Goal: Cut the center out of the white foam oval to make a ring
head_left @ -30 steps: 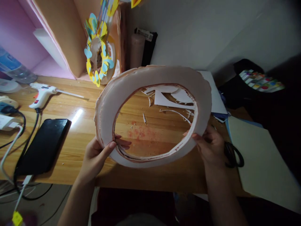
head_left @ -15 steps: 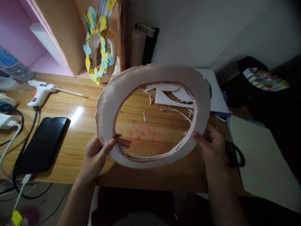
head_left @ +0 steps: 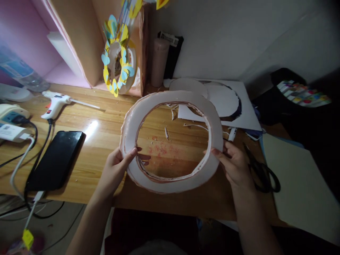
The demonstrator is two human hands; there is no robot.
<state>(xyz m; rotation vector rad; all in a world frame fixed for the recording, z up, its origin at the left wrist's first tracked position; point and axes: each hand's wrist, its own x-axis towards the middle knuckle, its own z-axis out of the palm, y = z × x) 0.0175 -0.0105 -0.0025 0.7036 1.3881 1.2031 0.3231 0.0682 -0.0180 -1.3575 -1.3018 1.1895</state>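
Note:
A white oval ring (head_left: 175,96), layered like cardboard or foam board with rough edges, is held over the desk. My left hand (head_left: 118,166) grips its lower left side, thumb on top and fingers showing through the hole. On the lower right side, my right hand (head_left: 233,163) pinches the ring between thumb and fingers. Through the opening I see paper scraps (head_left: 166,133) and reddish crumbs on the wood. Black scissors (head_left: 261,173) lie just right of my right hand.
The wooden desk (head_left: 101,148) carries a white glue gun (head_left: 57,102) and a black phone (head_left: 57,159) on a cable at left. Behind the ring lies a cut white board (head_left: 247,106). A yellow-and-blue paper wreath (head_left: 114,56) hangs by a box. Several markers (head_left: 302,92) stand at right.
The ring has been lowered and appears smaller, farther from me, uncovering the cut board behind it. Both hands keep their hold. The whole view has shifted slightly.

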